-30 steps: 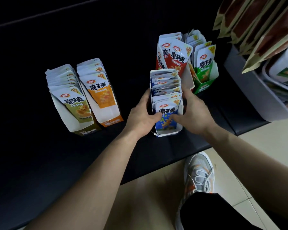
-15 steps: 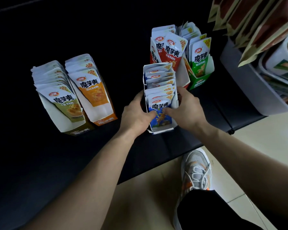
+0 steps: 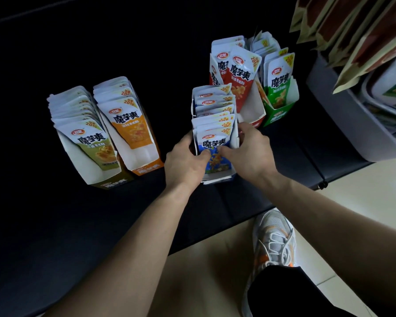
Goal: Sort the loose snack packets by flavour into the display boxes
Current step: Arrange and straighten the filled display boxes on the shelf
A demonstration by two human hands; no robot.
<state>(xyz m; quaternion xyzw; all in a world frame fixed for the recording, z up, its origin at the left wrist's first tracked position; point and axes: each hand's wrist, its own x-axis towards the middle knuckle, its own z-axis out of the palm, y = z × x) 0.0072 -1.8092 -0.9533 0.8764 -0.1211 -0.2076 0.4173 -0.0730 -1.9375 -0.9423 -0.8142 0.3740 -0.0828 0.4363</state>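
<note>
At the table's (image 3: 55, 213) near edge, the left hand (image 3: 188, 161) and right hand (image 3: 249, 149) grip the blue display box (image 3: 217, 178), fingers curled round its side walls and thumbs pressing its front blue packet (image 3: 216, 164). Likely step: seating the blue flavour. Next, release and look for leftover loose packets.

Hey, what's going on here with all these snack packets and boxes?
A person is sorting snack packets into display boxes on a dark surface. The left hand and right hand grip the blue box by its sides, thumbs on its front packet. That box is full of upright packets. The olive box and orange box stand together to the left, the red box and green box behind. No loose packets show.
</note>
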